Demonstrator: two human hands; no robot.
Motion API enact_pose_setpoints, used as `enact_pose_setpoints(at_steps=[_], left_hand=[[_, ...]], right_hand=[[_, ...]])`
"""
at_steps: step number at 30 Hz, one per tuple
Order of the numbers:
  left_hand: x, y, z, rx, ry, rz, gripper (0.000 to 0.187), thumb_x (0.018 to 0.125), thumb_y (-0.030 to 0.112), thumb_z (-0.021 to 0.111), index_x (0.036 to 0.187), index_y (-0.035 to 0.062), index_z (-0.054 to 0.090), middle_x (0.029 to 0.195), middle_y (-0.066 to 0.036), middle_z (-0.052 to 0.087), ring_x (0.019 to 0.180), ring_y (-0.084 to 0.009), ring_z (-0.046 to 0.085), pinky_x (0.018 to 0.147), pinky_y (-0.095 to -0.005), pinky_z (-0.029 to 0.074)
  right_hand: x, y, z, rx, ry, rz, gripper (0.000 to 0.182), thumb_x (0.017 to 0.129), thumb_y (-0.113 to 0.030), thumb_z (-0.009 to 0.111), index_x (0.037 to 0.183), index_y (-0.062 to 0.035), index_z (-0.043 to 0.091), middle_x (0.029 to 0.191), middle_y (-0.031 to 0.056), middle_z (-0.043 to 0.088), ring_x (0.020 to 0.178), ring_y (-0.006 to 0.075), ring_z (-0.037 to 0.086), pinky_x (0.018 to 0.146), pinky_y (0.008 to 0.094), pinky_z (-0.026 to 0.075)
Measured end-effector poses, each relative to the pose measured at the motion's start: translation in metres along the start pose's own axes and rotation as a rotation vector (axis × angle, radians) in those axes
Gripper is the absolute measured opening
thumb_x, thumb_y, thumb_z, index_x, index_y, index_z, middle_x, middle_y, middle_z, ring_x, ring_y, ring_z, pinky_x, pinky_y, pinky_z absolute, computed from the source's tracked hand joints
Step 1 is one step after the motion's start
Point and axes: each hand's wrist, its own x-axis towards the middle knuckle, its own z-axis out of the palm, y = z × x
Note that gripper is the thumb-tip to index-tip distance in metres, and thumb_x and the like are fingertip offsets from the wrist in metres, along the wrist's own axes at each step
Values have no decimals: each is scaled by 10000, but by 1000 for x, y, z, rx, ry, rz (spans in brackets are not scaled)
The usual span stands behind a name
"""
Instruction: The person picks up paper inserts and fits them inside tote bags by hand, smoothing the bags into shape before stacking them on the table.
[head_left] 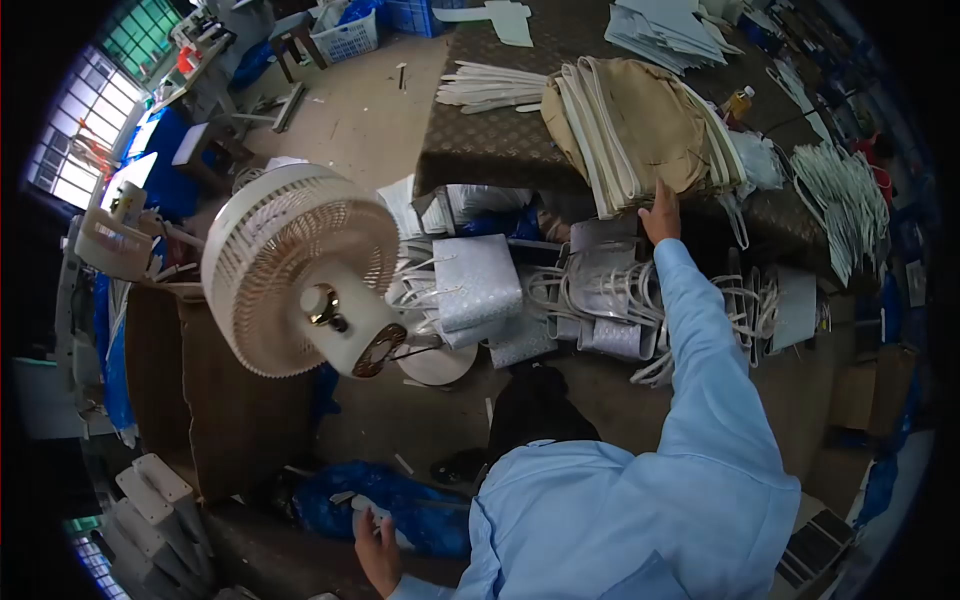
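My right hand (662, 214) reaches forward to the front edge of a stack of folded tan and cream material (640, 130) on the table. Its index finger points up along the stack and the thumb is apart. Down at the lower left, my left hand (378, 555) has its fingers apart, in front of a blue plastic bag (400, 500) with small pale pieces on top. Left of the stack lies a bundle of cream strips (492, 87).
A standing fan (300, 270) is at my left, beside a cardboard box (240, 400). Silver-white handbags (480, 285) with looped handles hang or pile below the table edge. A bundle of thin white strips (845, 200) and a small bottle (738, 103) are on the right.
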Motion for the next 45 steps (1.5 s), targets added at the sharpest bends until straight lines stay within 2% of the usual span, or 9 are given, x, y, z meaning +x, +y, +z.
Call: enact_pose_setpoints(at_steps=[8,12,14,23,28,35,40,42,45], left_hand=[[40,236,136,289,-412,564,463,862,213,642,1258,6,521,1192,-239,574,1118,-386,546,933,-405,443],[55,319,189,422,-528,775,440,874,214,628,1255,21,521,1166,-221,586,1110,-392,542,919,-416,447],[60,362,216,190,-803,804,438,881,214,618,1263,26,513,1189,-206,580,1122,-384,538,933,-411,444],[95,560,408,192,-518,1494,622,852,221,640,1372,23,362,1453,-230,313,1303,-399,368,1061,-428,343],[168,600,490,637,-291,1348,755,851,425,602,1449,92,283,1501,-238,224,1395,-386,209,1136,-485,156],[163,670,503,721,-406,1192,848,805,599,574,1467,163,272,1521,-171,223,1373,-404,256,1094,-503,267],[190,667,530,682,-285,1221,958,712,635,655,1471,218,246,1497,-218,233,1208,-473,450,1027,-542,354],[203,659,547,665,-272,1211,885,738,630,636,1457,244,294,1497,-177,262,1245,-438,427,1026,-509,371],[191,682,523,803,-459,1274,766,817,607,571,1449,240,338,1494,-142,299,1302,-385,388,1033,-465,381]], right_hand=[[72,87,18,-55,-319,-436,530,760,-129,685,1260,-91,517,1253,163,553,1143,344,523,956,409,436],[121,89,-18,127,-422,-209,313,820,-96,601,1132,-70,604,1064,193,637,977,353,615,833,408,491],[149,95,-30,537,-174,-29,215,852,-63,548,1047,-51,636,918,213,652,876,372,637,758,392,503],[211,45,-131,734,242,-147,274,896,-83,484,1106,28,619,1026,155,671,954,212,632,831,320,472],[163,18,-196,813,393,-94,267,910,-50,503,1135,36,617,1092,126,658,1012,183,604,880,296,453],[198,59,-240,940,232,88,318,860,-1,485,1145,13,624,1106,121,653,979,185,607,859,290,458],[275,57,-436,305,816,293,287,870,-113,479,1072,-27,665,997,153,676,932,178,633,788,320,491],[254,65,-501,55,776,-493,291,885,-150,481,1075,-24,661,975,149,688,897,172,645,774,317,495],[212,12,-496,334,477,-259,269,861,-121,498,1047,-4,653,940,115,702,856,161,649,779,312,492]])
